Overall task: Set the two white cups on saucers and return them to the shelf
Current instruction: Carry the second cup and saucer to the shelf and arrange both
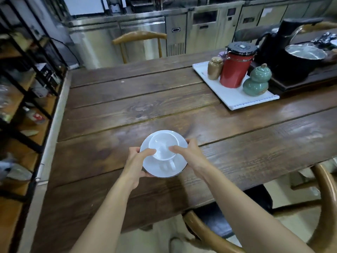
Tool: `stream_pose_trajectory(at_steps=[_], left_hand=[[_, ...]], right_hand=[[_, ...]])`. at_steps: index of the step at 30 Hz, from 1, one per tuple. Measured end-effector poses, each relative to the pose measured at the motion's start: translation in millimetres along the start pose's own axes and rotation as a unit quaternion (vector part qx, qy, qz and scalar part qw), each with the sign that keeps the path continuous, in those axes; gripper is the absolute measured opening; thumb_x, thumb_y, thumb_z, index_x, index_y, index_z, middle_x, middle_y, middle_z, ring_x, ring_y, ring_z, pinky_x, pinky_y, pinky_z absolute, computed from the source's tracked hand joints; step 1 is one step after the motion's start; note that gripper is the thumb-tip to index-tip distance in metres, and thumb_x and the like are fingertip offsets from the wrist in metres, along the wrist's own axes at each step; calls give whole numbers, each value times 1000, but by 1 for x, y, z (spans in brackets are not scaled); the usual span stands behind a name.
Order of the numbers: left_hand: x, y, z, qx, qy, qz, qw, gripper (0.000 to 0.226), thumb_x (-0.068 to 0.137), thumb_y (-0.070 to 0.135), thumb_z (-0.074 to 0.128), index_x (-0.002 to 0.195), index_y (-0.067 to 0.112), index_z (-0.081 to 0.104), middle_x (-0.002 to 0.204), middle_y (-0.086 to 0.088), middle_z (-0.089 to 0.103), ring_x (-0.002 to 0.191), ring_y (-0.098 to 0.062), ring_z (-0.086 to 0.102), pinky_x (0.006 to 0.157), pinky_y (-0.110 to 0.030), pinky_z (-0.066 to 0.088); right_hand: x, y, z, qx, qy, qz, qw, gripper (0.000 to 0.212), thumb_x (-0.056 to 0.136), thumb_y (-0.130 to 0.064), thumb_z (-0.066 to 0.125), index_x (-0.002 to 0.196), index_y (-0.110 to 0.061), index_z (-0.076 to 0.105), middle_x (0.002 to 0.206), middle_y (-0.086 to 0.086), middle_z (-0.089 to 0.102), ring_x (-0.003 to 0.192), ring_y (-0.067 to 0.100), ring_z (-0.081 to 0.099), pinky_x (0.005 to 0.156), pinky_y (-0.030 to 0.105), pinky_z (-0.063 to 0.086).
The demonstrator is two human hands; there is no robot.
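A white cup (163, 149) stands upright on a white saucer (155, 167), its handle turned toward me. I hold the set over the near part of the wooden table (127, 110). My left hand (137, 162) grips the saucer's left edge with the thumb resting by the cup's rim. My right hand (189, 156) grips the right edge, thumb laid over the cup's rim. A dark line under the saucer's near edge may be a second saucer; I cannot tell. Only one cup is in view. The black metal shelf (31, 92) stands to the left.
At the table's far right a white tray (235, 99) carries a red canister (235, 68), a tan jar (215, 68) and a green gourd jar (257, 81). Behind them sit a black tea station and a pot (304, 57). Wooden chairs stand at the far side (140, 38) and near right (324, 203).
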State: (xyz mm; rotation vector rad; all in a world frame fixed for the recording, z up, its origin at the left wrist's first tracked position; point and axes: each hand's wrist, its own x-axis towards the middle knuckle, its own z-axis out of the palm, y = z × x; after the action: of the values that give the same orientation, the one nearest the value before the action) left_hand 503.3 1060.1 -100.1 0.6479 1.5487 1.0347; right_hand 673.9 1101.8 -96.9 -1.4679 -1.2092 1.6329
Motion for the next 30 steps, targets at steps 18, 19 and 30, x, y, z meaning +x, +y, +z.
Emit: stream_pose_trajectory(at_steps=[18, 19, 30], left_hand=[[-378, -140, -324, -237, 429, 74, 868, 41, 69, 28, 75, 95, 21, 44, 109, -7, 55, 88, -26, 62, 44, -30, 52], [-403, -152, -335, -244, 455, 78, 853, 41, 70, 29, 75, 95, 21, 44, 107, -7, 55, 88, -26, 62, 43, -29, 52], [-598, -249, -390, -352, 669, 73, 650, 42, 69, 24, 76, 98, 20, 45, 104, -5, 54, 82, -22, 59, 38, -27, 50]], right_hand=[[-274, 49, 386, -144, -414, -51, 898, 57, 70, -32, 73, 115, -19, 40, 110, -1, 58, 95, 18, 60, 72, 35, 52], [-295, 57, 405, -146, -442, -48, 884, 57, 70, -32, 73, 115, -19, 40, 111, 0, 57, 97, 19, 60, 74, 36, 52], [-484, 135, 552, -215, -673, -40, 707, 55, 72, -33, 71, 115, -19, 40, 108, -1, 55, 91, 11, 55, 61, 27, 44]])
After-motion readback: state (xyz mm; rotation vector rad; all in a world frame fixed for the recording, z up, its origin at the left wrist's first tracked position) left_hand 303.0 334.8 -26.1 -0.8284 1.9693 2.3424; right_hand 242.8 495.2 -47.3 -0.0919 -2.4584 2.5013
